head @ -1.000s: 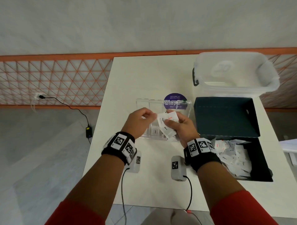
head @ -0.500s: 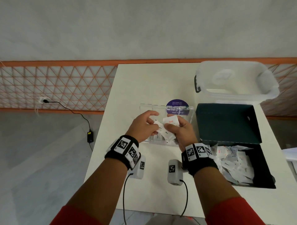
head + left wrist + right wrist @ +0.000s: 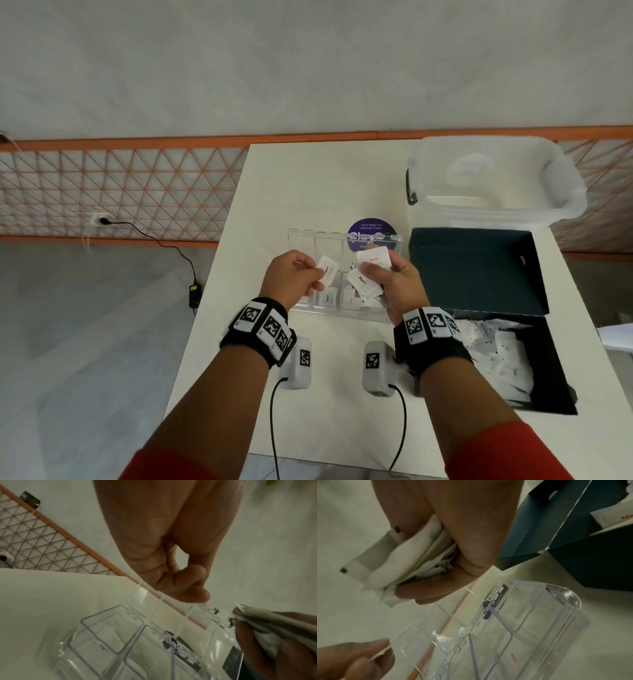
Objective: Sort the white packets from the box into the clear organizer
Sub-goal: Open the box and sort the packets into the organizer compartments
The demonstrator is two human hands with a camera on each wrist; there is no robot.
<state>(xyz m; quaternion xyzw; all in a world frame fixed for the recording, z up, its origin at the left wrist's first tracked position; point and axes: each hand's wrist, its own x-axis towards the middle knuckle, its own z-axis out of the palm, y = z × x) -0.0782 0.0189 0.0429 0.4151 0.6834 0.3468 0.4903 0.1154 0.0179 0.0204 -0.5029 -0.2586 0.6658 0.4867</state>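
The left hand (image 3: 291, 277) pinches one white packet (image 3: 327, 270) above the clear organizer (image 3: 342, 308). The right hand (image 3: 394, 284), at 3 o'clock from it, grips several packets (image 3: 364, 284).

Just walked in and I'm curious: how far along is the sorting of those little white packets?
Early, it seems. A few packets already lie in the clear organizer. In hand: the left hand pinches one pepper packet, and the right hand holds a small bunch, one marked salt. Left: a big heap remains in the dark box.
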